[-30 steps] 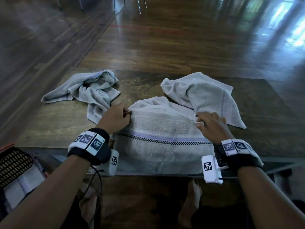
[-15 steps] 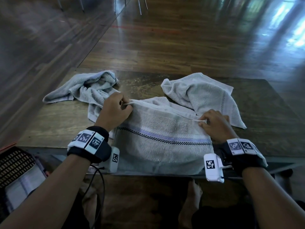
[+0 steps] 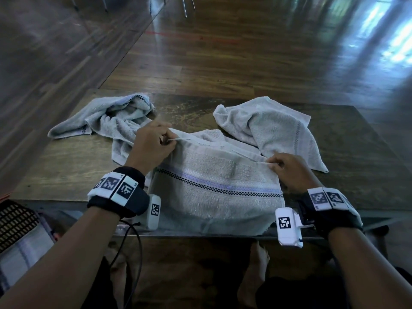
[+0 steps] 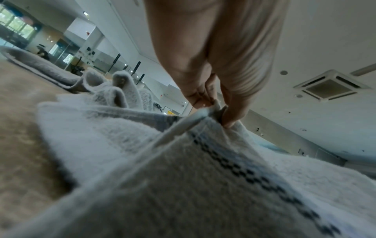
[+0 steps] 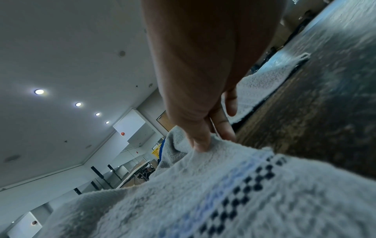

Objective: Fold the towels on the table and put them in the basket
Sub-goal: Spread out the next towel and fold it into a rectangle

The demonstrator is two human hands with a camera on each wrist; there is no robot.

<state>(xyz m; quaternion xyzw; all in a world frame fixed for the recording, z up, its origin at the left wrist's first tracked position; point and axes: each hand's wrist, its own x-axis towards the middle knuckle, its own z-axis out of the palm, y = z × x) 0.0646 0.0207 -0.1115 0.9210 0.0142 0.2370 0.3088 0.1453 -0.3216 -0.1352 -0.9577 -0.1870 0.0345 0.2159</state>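
A grey towel (image 3: 218, 197) with a blue stripe and a black checked line lies at the table's near edge, its lower part hanging over. My left hand (image 3: 156, 143) pinches its far left corner (image 4: 205, 112), lifted off the table. My right hand (image 3: 287, 170) pinches the far right corner (image 5: 205, 148), held lower. The hem runs taut between them. Two more grey towels lie crumpled behind: one at the left (image 3: 107, 121), one at the right (image 3: 272, 128). The dark mesh basket (image 3: 15, 221) stands on the floor at the lower left, with folded cloth inside.
The dark wooden table (image 3: 367, 166) has bare surface at its right and far left. Beyond it spreads a glossy wooden floor (image 3: 245, 52) with chair legs at the top. My bare feet (image 3: 256, 270) show under the table's near edge.
Both hands have carried the towel's far hem away from me and upward. The left hand went farther and higher than the right, so the hem now slants.
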